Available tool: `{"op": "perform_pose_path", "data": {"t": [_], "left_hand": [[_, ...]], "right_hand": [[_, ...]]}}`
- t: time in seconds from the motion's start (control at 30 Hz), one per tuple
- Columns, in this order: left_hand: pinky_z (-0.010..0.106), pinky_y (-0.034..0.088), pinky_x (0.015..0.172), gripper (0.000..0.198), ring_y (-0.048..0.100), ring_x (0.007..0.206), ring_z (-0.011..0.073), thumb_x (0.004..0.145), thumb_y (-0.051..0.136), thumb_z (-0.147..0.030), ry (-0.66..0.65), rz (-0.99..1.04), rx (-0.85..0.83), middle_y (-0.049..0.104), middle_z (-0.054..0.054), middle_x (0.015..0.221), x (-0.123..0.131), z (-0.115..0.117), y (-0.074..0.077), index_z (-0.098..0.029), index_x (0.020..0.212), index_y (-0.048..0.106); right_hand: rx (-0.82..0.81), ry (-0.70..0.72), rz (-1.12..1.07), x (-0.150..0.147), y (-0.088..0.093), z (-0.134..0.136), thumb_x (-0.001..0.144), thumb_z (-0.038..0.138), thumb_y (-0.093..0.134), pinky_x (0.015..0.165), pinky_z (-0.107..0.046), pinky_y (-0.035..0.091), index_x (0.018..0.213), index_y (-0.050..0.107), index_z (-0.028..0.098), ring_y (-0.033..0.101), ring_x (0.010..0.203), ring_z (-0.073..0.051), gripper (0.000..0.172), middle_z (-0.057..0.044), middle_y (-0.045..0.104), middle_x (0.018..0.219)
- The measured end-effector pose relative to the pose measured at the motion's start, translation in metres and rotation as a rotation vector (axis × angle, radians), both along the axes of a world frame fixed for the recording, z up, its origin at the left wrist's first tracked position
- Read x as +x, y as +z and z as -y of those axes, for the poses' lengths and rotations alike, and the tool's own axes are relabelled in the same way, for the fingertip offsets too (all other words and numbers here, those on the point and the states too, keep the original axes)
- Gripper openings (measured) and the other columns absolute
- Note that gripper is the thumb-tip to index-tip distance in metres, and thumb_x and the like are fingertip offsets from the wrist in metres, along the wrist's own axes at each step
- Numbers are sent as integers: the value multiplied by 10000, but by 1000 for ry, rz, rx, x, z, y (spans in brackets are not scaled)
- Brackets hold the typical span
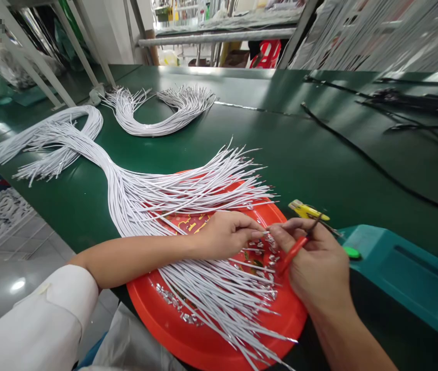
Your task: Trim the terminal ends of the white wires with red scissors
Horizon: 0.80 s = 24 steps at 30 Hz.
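Observation:
Over a round red tray, my left hand is closed in a pinch. A tiny shiny bit shows at its fingertips, but what they grip is too small to make out. My right hand is closed around a red-handled tool with a dark tip; most of the tool is hidden. Its thumb and forefinger meet the left fingertips. A thick bundle of white wires fans across the tray, on both sides of my left forearm. Small silvery metal pieces lie scattered on the tray beneath the wires.
Two more white wire bundles, one curved and one looped, lie on the green table. A yellow-handled cutter and a teal machine base stand at right. Black cables cross the right side. Metal posts rise behind.

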State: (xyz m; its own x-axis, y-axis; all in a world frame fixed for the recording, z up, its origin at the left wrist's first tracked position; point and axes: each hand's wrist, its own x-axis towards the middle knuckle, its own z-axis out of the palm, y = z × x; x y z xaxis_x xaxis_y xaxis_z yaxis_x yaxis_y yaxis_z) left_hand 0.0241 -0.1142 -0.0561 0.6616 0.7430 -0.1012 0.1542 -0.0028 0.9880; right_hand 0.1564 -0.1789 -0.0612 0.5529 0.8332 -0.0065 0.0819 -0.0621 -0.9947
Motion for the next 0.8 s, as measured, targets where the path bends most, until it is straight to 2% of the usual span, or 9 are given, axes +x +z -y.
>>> {"op": "perform_pose_path", "data": {"t": [0.1, 0.2, 0.33, 0.47, 0.63, 0.8], "left_hand": [[162, 412, 524, 95, 488, 523, 36, 781, 593, -149, 29, 59, -192, 599, -2, 630, 1, -2, 4, -92, 763, 666], [156, 419, 503, 89, 496, 492, 24, 777, 595, -124, 103, 90, -346, 582, -13, 610, 1, -4, 12, -81, 819, 661], [155, 418, 463, 87, 481, 439, 22, 788, 574, -84, 184, 69, -448, 549, -36, 535, 1, -6, 24, -68, 840, 641], [149, 422, 472, 70, 489, 444, 22, 788, 563, -65, 183, 102, -448, 543, -42, 510, 2, -5, 26, -76, 784, 632], [173, 442, 543, 56, 523, 502, 30, 760, 585, -61, 163, 151, -422, 600, -9, 599, 2, -6, 18, -71, 756, 640], [222, 463, 621, 69, 558, 569, 62, 754, 613, -121, 122, 191, -377, 639, 29, 666, 1, -6, 11, -78, 782, 659]], "right_hand": [[-15, 22, 92, 4, 1, 1, 658, 376, 690, 524, -238, 449, 789, 551, 203, 549, 563, -122, 258, 25, 581, 653], [-47, 56, 411, 7, 1, 3, 703, 412, 618, 522, -246, 443, 788, 555, 208, 562, 548, -134, 230, 8, 594, 651], [-174, 226, 878, 8, 0, 7, 759, 465, 529, 451, -250, 359, 819, 583, 206, 536, 466, -155, 272, 0, 578, 558], [-279, 292, 1161, 5, -2, 8, 831, 402, 446, 421, -246, 245, 946, 620, 182, 498, 412, -172, 304, 8, 511, 443], [-267, 274, 1293, 5, -1, 7, 851, 334, 452, 426, -236, 217, 1003, 632, 155, 492, 397, -160, 296, -14, 555, 462], [-252, 248, 1411, 3, 1, 8, 826, 265, 514, 424, -222, 180, 1002, 641, 153, 459, 368, -138, 245, -3, 530, 434]]}}
